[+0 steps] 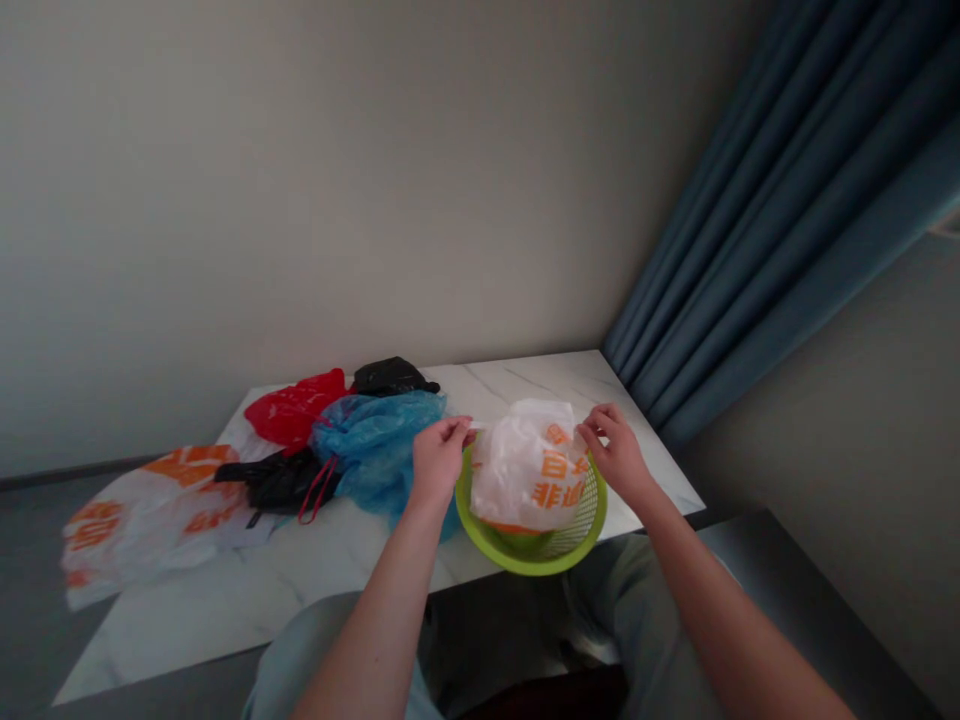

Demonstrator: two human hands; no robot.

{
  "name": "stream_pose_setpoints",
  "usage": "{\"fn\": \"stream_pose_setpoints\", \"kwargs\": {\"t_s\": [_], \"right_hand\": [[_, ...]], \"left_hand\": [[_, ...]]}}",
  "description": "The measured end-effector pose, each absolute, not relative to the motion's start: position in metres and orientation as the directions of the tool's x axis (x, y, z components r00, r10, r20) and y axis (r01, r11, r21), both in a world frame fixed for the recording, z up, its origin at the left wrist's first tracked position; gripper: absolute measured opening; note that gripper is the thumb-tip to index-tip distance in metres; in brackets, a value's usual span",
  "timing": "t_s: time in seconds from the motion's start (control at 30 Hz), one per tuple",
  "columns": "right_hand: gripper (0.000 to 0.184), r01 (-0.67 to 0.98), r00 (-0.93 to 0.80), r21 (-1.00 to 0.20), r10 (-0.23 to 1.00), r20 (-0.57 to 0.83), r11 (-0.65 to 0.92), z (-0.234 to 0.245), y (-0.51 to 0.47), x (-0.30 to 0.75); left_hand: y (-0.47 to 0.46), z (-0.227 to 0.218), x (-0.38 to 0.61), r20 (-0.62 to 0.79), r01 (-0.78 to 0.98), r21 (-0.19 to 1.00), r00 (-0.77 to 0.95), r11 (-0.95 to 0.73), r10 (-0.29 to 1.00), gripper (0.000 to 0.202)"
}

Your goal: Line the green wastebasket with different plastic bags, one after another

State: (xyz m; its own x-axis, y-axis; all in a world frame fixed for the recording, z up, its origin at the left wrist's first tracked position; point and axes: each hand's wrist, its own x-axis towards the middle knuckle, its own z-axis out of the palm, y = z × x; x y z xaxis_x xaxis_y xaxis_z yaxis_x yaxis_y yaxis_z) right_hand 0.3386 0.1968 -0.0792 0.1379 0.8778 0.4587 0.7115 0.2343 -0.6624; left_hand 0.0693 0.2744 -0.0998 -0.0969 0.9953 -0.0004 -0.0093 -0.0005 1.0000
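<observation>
Lower centre of the frame: left hand (437, 462) and right hand (616, 452) each pinch an edge of a white orange-printed plastic bag (525, 470) — it sits in a green mesh basket (551, 555) on the marble table (300, 585).

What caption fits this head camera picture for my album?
The left hand and right hand pinch a white bag sitting in a green basket on a marble table, beside other plastic bags.

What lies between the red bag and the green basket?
In the head view, a blue bag lies between the red bag and the green basket; the left hand, pinching the white bag, covers its right edge.
</observation>
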Motion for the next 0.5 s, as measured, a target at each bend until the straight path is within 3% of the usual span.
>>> {"fn": "stream_pose_setpoints", "kwargs": {"t_s": [0.13,0.2,0.4,0.5], "right_hand": [[0.027,0.504,0.242,-0.856,0.932,0.270,0.117,-0.083,0.199,0.338],[0.028,0.404,0.301,-0.908,0.923,0.242,0.107,-0.082,0.201,0.335],[0.022,0.184,0.404,-0.954,0.866,0.294,0.238,-0.073,0.204,0.329],[0.021,-0.026,0.392,-0.965,0.890,0.231,0.261,-0.067,0.202,0.322]], "left_hand": [[0.270,-0.100,0.074,0.074,0.012,0.997,-0.089,-0.074,0.993,0.022],[0.266,-0.095,0.077,0.072,-0.035,0.997,-0.071,-0.075,0.995,0.025],[0.260,-0.084,0.079,0.048,-0.083,0.995,-0.017,-0.049,0.999,0.025],[0.260,-0.082,0.082,0.072,-0.068,0.995,-0.016,-0.073,0.997,0.017]]}}
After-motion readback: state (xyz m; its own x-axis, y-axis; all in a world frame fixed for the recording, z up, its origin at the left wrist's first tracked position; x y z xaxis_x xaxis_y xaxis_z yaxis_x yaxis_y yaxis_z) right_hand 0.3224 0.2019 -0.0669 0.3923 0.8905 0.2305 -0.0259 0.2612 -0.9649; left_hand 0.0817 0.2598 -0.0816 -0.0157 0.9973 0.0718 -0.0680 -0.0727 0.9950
